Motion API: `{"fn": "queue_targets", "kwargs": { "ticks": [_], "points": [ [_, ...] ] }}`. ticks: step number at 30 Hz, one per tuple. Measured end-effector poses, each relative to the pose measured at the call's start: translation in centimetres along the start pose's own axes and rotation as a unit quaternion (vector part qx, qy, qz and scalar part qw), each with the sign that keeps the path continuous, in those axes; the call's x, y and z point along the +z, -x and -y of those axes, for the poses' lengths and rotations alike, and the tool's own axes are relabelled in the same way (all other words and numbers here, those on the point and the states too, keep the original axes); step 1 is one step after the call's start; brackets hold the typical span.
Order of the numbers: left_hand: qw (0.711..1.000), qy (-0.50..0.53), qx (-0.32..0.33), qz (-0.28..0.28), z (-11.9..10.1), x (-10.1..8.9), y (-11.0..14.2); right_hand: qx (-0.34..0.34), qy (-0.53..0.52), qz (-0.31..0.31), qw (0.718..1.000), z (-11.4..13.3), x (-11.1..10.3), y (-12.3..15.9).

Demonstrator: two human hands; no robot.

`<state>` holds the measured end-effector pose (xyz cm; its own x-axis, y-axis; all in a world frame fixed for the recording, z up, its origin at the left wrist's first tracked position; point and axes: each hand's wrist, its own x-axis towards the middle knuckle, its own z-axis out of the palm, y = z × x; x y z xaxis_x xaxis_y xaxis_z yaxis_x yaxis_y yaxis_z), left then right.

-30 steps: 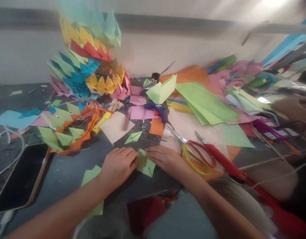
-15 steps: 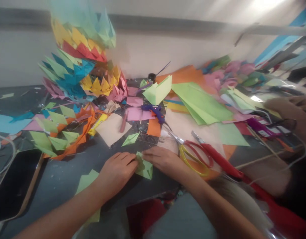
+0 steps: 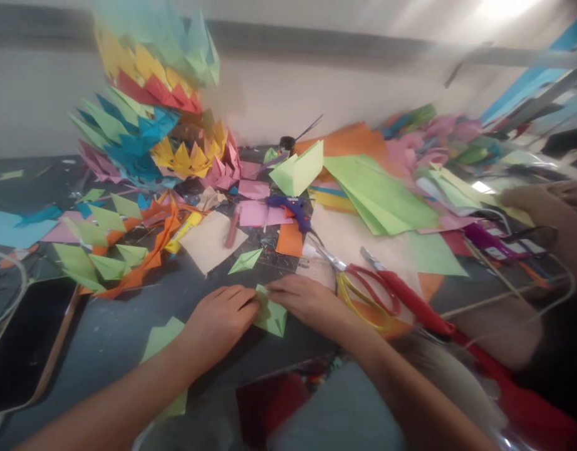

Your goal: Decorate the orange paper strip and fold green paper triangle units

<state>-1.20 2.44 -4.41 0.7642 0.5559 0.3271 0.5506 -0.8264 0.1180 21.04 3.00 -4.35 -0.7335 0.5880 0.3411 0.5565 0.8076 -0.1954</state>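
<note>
Between my two hands, a small piece of folded light green paper (image 3: 272, 318) lies on the dark table. My left hand (image 3: 227, 316) holds its left edge, fingers closed together and tips partly hidden. From the other side my right hand (image 3: 307, 304) presses on the paper's upper edge with closed fingers. Just beyond sits a folded green paper point (image 3: 245, 261). More light green paper (image 3: 162, 338) lies under and beside my left forearm. To the right of my right hand are scissors with yellow handles (image 3: 358, 307) and a tool with a red handle (image 3: 410, 300).
A phone (image 3: 32, 344) lies at the left, near an orange and green paper ring (image 3: 142, 272). Stacked folded-paper rings (image 3: 147, 131) stand at the back. A blue glue gun (image 3: 292, 210) and green sheets (image 3: 382, 197) lie mid-table. Another person's arm (image 3: 537, 219) is at the right.
Both hands stay at the folded green paper with almost no movement. The whole view has shifted very slightly.
</note>
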Motion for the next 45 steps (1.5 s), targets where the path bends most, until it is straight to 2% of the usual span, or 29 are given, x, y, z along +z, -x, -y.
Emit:
{"fn": "queue_targets", "kwargs": {
  "ticks": [9,20,25,28,32,35,37,42,45],
  "points": [
    [1.000,-0.018,0.007,0.025,-0.1,-0.3,-0.1,-0.008,0.006,0.027,1.000,0.0,-0.2,0.0],
    [1.000,-0.022,-0.002,0.014,0.0,0.1,0.0,0.003,-0.001,0.058,0.998,0.1,-0.3,-0.1],
    [0.999,-0.024,-0.008,0.041,-0.3,0.1,-0.4,0.002,-0.015,0.067,0.998,0.3,-0.8,-0.6],
    [0.998,-0.024,-0.025,0.053,-0.7,-0.3,-0.8,0.038,-0.035,0.086,0.995,0.9,-1.9,-1.1],
    [0.997,-0.005,-0.040,0.062,-1.1,-0.9,-1.1,0.118,-0.030,0.128,0.984,1.6,-3.9,-1.3],
    [0.998,-0.001,-0.035,0.061,-1.1,-1.0,-0.9,0.156,-0.009,0.128,0.979,1.7,-4.6,-1.1],
    [0.998,-0.009,-0.022,0.057,-1.2,-0.9,-0.8,0.162,-0.015,0.119,0.980,1.4,-4.2,-1.1],
    [0.998,-0.012,-0.015,0.063,-1.2,-0.9,-0.5,0.152,-0.036,0.078,0.985,1.1,-1.4,-1.5],
    [0.998,0.006,-0.018,0.058,-1.3,-1.3,-0.3,0.198,-0.029,0.089,0.976,1.5,-0.7,-1.9]
  ]
}}
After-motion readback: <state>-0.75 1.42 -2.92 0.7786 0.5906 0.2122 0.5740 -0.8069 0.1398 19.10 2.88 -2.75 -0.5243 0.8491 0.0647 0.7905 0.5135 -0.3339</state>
